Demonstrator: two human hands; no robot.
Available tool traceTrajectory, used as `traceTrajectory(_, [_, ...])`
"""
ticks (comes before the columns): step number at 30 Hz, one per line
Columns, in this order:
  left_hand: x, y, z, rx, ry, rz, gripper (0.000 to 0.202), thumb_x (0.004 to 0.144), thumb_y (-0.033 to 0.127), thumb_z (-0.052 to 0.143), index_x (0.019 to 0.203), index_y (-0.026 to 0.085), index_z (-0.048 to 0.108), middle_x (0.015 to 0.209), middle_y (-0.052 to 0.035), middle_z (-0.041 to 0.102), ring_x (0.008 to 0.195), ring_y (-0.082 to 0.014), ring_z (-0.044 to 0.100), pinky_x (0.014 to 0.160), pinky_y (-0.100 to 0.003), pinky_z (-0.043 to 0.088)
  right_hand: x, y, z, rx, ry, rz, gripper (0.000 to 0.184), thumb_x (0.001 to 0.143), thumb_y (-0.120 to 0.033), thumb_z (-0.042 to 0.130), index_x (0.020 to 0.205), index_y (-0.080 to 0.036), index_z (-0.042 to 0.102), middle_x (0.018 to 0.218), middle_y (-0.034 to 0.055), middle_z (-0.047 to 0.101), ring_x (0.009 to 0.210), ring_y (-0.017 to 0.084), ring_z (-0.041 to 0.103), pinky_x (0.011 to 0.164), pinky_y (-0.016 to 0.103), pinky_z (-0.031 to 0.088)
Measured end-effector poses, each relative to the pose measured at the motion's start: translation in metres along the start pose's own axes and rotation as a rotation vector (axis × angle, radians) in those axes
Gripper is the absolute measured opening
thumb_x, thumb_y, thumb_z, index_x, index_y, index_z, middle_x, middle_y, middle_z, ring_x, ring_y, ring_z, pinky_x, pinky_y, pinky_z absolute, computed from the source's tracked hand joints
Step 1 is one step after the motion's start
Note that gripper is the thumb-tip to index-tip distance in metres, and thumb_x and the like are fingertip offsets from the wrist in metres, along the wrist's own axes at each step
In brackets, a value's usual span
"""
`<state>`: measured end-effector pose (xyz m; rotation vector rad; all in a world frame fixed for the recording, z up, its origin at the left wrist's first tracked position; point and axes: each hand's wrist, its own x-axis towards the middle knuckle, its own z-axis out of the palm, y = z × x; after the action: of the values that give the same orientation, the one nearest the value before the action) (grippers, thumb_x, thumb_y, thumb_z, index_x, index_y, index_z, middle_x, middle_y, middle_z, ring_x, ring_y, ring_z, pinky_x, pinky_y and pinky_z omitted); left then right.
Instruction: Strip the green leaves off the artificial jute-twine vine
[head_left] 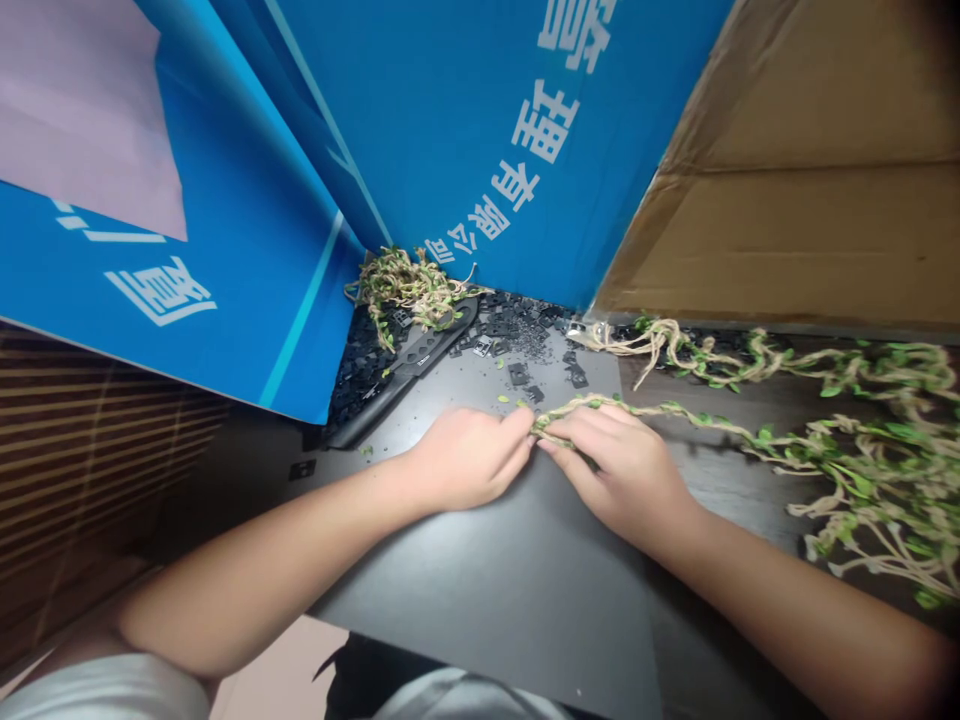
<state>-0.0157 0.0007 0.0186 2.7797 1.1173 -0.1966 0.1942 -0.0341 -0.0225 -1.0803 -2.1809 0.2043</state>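
A leafy twine (675,407), tan cord with small green leaves, runs from between my hands off to the right. My left hand (472,455) is closed in a pinch on its end, over the grey board (487,560). Right beside it, my right hand (619,460) also grips the twine, thumb and fingers closed round it. The twine leads to a big tangled heap of the same cord (892,470) at the right. Another bundle of leafy cord (409,280) lies at the back, by the blue panels.
A long black tool (409,375) lies slanted behind my left hand, among black plastic bits (517,330). Blue panels with white characters (480,130) stand at the back and left. A cardboard sheet (810,220) stands at the right. Loose cord ends (600,335) lie before it.
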Motion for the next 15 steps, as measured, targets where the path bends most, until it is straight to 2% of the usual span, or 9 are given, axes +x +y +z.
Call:
traceTrajectory(5, [0.0002, 0.0004, 0.0002, -0.011, 0.013, -0.013, 0.028, 0.107, 0.038, 0.027, 0.107, 0.021, 0.049, 0.068, -0.0014, 0.067, 0.059, -0.0235, 0.066, 0.053, -0.03, 0.037, -0.0022, 0.0013, 0.0005, -0.007, -0.02, 0.0, 0.021, 0.096, -0.011, 0.053, 0.11, -0.019, 0.066, 0.094, 0.0036, 0.074, 0.085, 0.02, 0.064, 0.079, 0.034, 0.047])
traceTrajectory(9, [-0.0004, 0.0001, 0.0019, -0.018, 0.036, -0.014, 0.026, 0.107, 0.038, 0.029, 0.106, 0.02, 0.049, 0.068, -0.0015, 0.067, 0.058, -0.0218, 0.065, 0.052, -0.029, 0.034, -0.0038, -0.0006, 0.0001, -0.022, -0.044, 0.042, 0.027, 0.09, -0.008, 0.051, 0.11, -0.018, 0.067, 0.08, 0.0024, 0.069, 0.074, 0.02, 0.061, 0.071, 0.034, 0.044])
traceTrajectory(12, [-0.0004, -0.0004, 0.0027, -0.013, 0.052, -0.005, 0.026, 0.107, 0.038, 0.029, 0.106, 0.021, 0.048, 0.067, -0.0012, 0.067, 0.057, -0.022, 0.064, 0.051, -0.029, 0.033, -0.002, -0.0026, -0.0008, -0.022, -0.039, 0.049, 0.022, 0.092, -0.012, 0.053, 0.109, -0.019, 0.067, 0.074, 0.0007, 0.066, 0.069, 0.019, 0.058, 0.07, 0.034, 0.042])
traceTrajectory(15, [-0.0003, -0.0008, 0.0025, -0.005, 0.047, 0.004, 0.025, 0.107, 0.037, 0.029, 0.106, 0.021, 0.048, 0.066, -0.0009, 0.066, 0.055, -0.0224, 0.064, 0.051, -0.029, 0.033, 0.0013, -0.0032, -0.0015, 0.02, -0.02, 0.033, 0.009, 0.098, -0.021, 0.057, 0.101, -0.019, 0.066, 0.085, 0.0032, 0.069, 0.08, 0.019, 0.061, 0.079, 0.035, 0.045])
